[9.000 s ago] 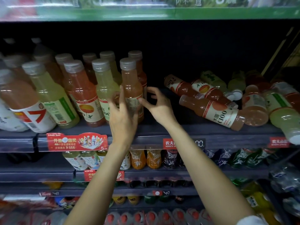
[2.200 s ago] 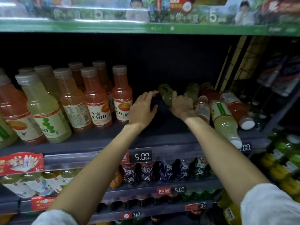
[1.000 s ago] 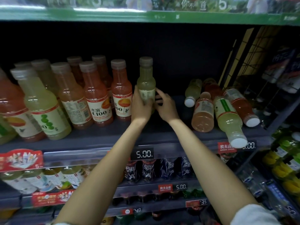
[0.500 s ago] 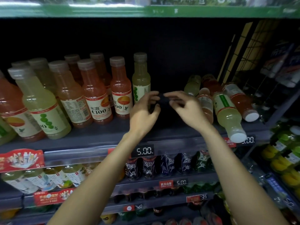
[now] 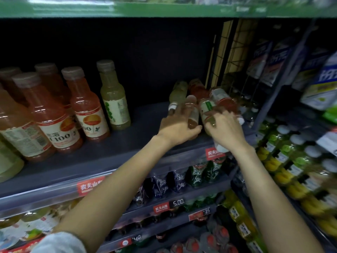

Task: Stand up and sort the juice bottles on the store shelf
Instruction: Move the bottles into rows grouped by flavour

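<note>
Juice bottles [image 5: 197,99] lie toppled right of the upright green bottle [image 5: 114,95]. My left hand [image 5: 177,125] grips an orange one; right hand [image 5: 225,129] grips a pale-green one.

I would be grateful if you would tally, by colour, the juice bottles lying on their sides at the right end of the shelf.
Orange-red bottles: 3
Pale green bottles: 2
Total lying down: 5
</note>
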`<state>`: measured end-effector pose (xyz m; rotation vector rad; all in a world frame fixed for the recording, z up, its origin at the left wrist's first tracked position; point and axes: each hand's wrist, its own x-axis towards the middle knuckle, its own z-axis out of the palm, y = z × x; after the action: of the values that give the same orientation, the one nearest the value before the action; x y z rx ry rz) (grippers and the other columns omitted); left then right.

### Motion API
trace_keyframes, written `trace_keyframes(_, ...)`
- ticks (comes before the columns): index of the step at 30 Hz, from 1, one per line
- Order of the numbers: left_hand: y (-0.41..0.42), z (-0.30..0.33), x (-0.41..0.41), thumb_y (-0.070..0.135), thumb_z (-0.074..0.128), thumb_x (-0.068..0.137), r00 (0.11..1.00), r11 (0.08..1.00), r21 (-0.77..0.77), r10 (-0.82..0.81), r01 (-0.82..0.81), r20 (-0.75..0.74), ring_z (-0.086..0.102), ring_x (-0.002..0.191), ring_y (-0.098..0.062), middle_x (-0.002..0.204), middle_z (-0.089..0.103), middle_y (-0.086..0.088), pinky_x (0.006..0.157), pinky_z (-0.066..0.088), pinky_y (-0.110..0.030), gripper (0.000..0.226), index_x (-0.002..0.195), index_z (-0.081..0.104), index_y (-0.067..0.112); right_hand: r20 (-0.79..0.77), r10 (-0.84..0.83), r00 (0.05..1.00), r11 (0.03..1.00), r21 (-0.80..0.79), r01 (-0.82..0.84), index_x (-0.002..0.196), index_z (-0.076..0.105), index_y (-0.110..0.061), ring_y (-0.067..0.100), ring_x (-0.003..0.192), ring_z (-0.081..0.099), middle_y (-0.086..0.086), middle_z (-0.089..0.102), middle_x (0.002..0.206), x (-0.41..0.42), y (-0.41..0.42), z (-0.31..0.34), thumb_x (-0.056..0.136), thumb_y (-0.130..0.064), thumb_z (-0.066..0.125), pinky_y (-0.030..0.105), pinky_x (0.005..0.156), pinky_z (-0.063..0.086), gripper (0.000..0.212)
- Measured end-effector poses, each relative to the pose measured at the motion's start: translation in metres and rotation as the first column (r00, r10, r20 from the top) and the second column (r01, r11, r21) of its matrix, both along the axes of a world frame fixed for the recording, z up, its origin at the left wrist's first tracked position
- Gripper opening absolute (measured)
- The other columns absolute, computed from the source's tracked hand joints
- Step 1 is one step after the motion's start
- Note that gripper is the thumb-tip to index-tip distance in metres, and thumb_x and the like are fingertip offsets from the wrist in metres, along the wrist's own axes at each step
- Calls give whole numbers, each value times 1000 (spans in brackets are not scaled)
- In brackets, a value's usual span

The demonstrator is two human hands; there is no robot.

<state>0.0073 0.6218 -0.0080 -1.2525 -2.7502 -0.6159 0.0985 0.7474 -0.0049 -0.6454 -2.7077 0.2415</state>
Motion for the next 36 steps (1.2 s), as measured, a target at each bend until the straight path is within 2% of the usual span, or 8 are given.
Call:
trace_keyframes(5,-1,8,-16,49,61,84,969,994,-55,104,-94,225,44,127,-30,149,35,-5,94,37,-32,79,150,21,30,87,10,996,1000,-21,-8,125,57,-9,40,117,40,17,48,132,0,-1,7,94,-29,47,42,93,38,38)
trace_keyframes(12,10,0,-12,45,62,87,984,965,-197,179,-171,24,45,123,-34,144,35,-13,93,41,-39,85,151,11,21,51,26,998,998,61,-29,127,58,-14,36,116,43,13,52,131,-1,-4,4,94,-29,46,43,95,38,38)
trace_keyframes(21,-31,-12,-14,41,65,83,979,957,242,126,-163,161,58,115,-28,131,58,-2,96,48,-38,70,145,34,31,-151,-28,988,973,222,62,105,66,-2,37,104,50,19,65,108,-2,-19,3,92,-23,50,41,85,39,29)
trace_keyframes(25,-55,-10,-10,47,66,68,920,789,603,-138,-122,366,58,113,-4,117,60,22,98,48,-31,79,141,40,31,-360,3,933,987,-149,-61,124,55,-9,28,102,57,7,64,107,-11,-45,6,94,-38,49,26,72,37,42)
trace_keyframes(28,-69,-6,-1,40,67,75,911,647,760,-275,-60,306,58,112,1,121,56,18,91,46,-18,73,139,41,18,-461,117,879,455,-762,-461,138,38,-17,12,101,64,-7,64,107,-23,-64,16,92,-34,57,25,79,54,53)
trace_keyframes(30,-82,-2,2,35,66,78,922,623,781,-282,-33,264,56,114,0,127,53,12,89,45,-15,70,139,38,15,-527,141,838,120,-831,-543,126,46,-24,10,102,65,-4,66,110,-30,-72,18,85,-30,63,27,76,56,44)
trace_keyframes(32,-96,-1,0,33,67,81,941,632,775,-249,-22,229,55,116,-2,129,52,13,91,46,-16,69,140,36,18,-561,167,811,43,-818,-574,122,49,-27,14,106,64,2,66,115,-38,-80,16,76,-31,68,33,80,56,51)
trace_keyframes(36,-124,-12,-15,26,73,82,977,696,716,-104,-61,184,52,121,-2,133,52,15,99,47,-28,70,142,37,22,-604,127,787,193,-763,-617,133,42,-23,12,104,64,0,66,113,-64,-101,5,75,-17,77,33,82,56,68)
